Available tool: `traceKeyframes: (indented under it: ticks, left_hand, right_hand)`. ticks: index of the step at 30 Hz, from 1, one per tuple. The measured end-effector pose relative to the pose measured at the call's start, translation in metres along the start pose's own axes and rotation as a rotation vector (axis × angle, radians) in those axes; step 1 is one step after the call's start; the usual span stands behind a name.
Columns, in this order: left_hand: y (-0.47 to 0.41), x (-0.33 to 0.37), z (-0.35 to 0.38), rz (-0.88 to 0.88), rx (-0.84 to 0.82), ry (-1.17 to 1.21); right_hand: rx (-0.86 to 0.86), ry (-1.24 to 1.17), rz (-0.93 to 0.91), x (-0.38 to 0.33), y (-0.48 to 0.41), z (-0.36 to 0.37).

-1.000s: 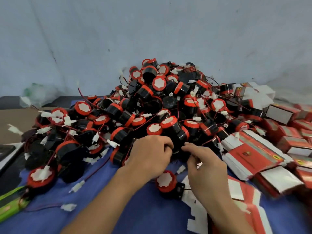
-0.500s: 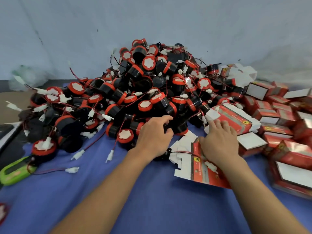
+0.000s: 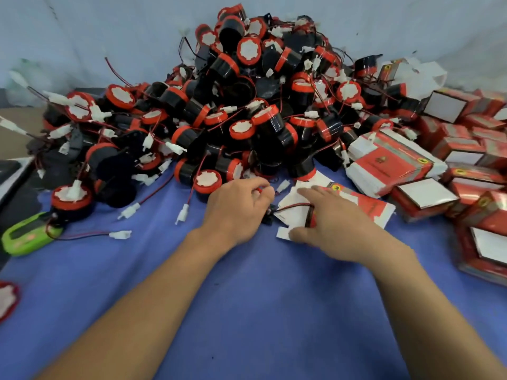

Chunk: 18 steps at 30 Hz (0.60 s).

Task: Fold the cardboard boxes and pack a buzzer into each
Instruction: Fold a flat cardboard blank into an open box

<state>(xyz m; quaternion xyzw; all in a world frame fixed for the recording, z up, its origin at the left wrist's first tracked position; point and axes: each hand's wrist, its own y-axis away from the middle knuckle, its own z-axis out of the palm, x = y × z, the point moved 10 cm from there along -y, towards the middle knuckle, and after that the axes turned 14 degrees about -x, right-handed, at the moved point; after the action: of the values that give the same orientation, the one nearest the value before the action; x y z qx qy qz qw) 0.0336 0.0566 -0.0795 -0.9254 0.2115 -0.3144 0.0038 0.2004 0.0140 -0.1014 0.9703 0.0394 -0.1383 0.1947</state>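
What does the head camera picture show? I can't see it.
A person's left hand curls round a mostly hidden buzzer while the right hand lies on a flat cardboard box on a blue cloth. Behind them rises a big pile of red-and-black buzzers, with folded red boxes at the right.

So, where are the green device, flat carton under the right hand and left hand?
green device (image 3: 25,237): head view, top face.
flat carton (image 3: 366,203): head view, red panel.
left hand (image 3: 236,208): head view, its back.

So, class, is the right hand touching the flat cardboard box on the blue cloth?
Touching. The head view shows the right hand lying on the flat cardboard box, fingers pressed onto its white flaps.
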Motion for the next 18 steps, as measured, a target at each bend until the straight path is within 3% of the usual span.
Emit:
traceKeyframes:
  ticks: [3, 9, 13, 16, 18]
  left_hand:
    - [0.007, 0.003, -0.02, -0.002, 0.186, -0.091]
    - [0.011, 0.001, -0.023, 0.091, 0.112, -0.159]
    - [0.019, 0.006, -0.034, 0.191, 0.182, -0.289]
    - [0.016, 0.003, -0.038, 0.206, 0.196, -0.324]
    - [0.013, -0.002, -0.035, 0.187, 0.172, -0.282]
  right_hand:
    - [0.237, -0.157, -0.028, -0.001, -0.007, -0.013]
    - [0.506, -0.107, 0.02, 0.003, 0.01, -0.025]
    - [0.677, -0.136, 0.031, 0.012, 0.053, -0.046]
    - [0.431, -0.21, -0.052, 0.0, 0.051, -0.032]
    - [0.231, -0.038, -0.075, -0.016, 0.04, -0.012]
